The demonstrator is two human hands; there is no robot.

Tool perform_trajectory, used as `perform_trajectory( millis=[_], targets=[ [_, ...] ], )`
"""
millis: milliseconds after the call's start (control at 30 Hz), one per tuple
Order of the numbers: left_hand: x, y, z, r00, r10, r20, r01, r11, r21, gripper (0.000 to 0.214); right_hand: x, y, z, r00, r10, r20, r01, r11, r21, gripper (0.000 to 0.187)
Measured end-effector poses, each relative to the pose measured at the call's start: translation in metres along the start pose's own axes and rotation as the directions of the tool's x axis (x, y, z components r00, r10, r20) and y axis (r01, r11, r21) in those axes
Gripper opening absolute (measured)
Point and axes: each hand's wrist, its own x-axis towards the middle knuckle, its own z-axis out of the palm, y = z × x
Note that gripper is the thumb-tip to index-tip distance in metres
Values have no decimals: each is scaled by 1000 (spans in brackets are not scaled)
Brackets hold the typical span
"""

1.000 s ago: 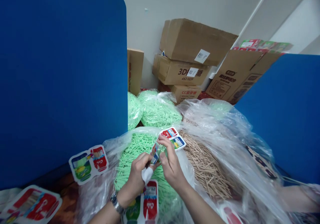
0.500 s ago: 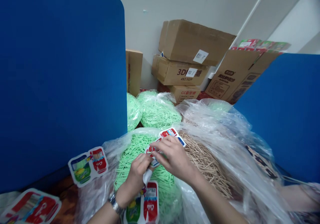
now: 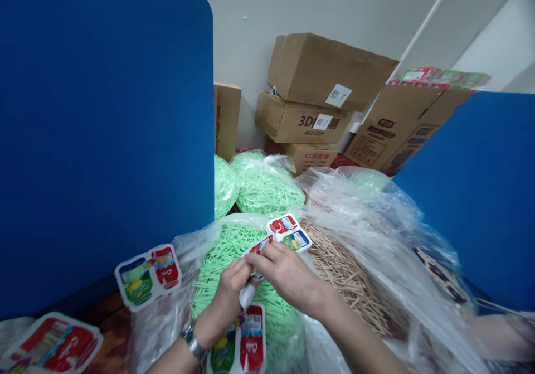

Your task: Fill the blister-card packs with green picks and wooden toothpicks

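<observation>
My left hand (image 3: 229,286), a metal watch on its wrist, closes round the lower left side of a red, white-rimmed pack (image 3: 262,244). My right hand (image 3: 287,273) pinches at the same pack from the right, its fingertips close to the left fingers and covering much of it. Something white (image 3: 246,296) shows under my left hand. Below the hands lie thin green sticks (image 3: 225,243) in an opened clear bag. A red and green two-part pack (image 3: 253,338) marked Cola rests on them, and a similar pack (image 3: 296,239) lies just beyond my hands.
Brown sticks (image 3: 340,268) fill a clear bag (image 3: 384,240) at right. More packs (image 3: 147,276) lie at left. Bagged green sticks (image 3: 267,187) and stacked cardboard boxes (image 3: 309,120) stand behind. Blue partitions (image 3: 104,140) flank both sides. Another person's arm (image 3: 499,335) is at the right edge.
My right fingers have drawn in from spread above the pack to a pinch beside my left fingers. The pack's upper end now sticks out above them. My left hand stays about where it was.
</observation>
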Motion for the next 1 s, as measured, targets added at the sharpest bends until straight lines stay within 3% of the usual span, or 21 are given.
perform_trajectory(
  millis=[133,233,300,400,500,567,667,833,1000],
  targets=[
    [0,3,-1,998,-60,10,60,997,-51,10,-3,1,2,995,9,-98,-7,1000,22,15],
    [3,8,-5,988,-150,33,152,985,-76,14,-6,6,-5,958,146,-248,-91,971,221,20],
    [5,12,-7,977,-208,51,213,969,-121,17,-9,10,-8,894,333,-298,-189,887,422,22],
    [7,13,-7,961,-272,55,277,943,-184,21,-15,14,-8,795,557,-239,-285,692,664,18],
    [6,12,-5,950,-304,64,311,925,-219,24,-19,13,-3,741,643,-193,-255,535,805,14],
    [5,11,-3,945,-318,77,327,917,-230,25,-19,10,-1,709,674,-206,-203,475,856,25],
    [5,11,-3,939,-332,90,344,910,-231,26,-15,4,1,694,678,-241,-133,450,883,33],
    [6,13,-4,945,-315,92,328,918,-225,26,-7,-8,12,629,715,-304,-52,429,902,17],
    [6,13,-4,949,-303,89,315,924,-216,24,-6,-13,29,600,730,-327,-30,429,903,11]
  ],
)
